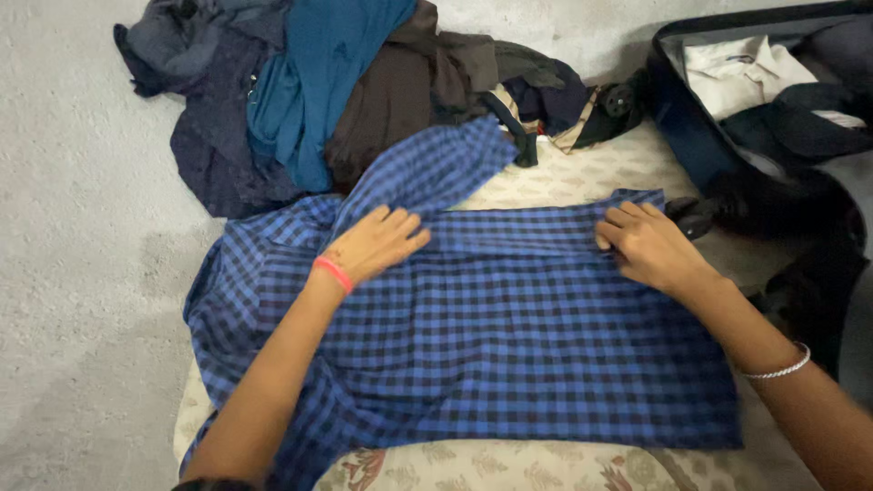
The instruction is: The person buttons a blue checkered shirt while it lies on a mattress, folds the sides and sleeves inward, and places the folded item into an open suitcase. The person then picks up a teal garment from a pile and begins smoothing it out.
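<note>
A blue and black checked shirt [509,355] lies spread flat on a pale floral cloth [509,464]. My left hand [375,244], with a red band at the wrist, rests palm down on the shirt's upper edge near the folded sleeve [427,168]. My right hand [647,245], a silver bracelet on its wrist, presses on the shirt's top right edge with curled fingers. Neither hand lifts the fabric; both lie flat on it.
A heap of dark, teal and brown clothes [346,91] sits beyond the shirt. An open dark suitcase [677,118] with a cream garment [737,77] inside stands at the upper right. Grey rough floor [82,273] stretches to the left.
</note>
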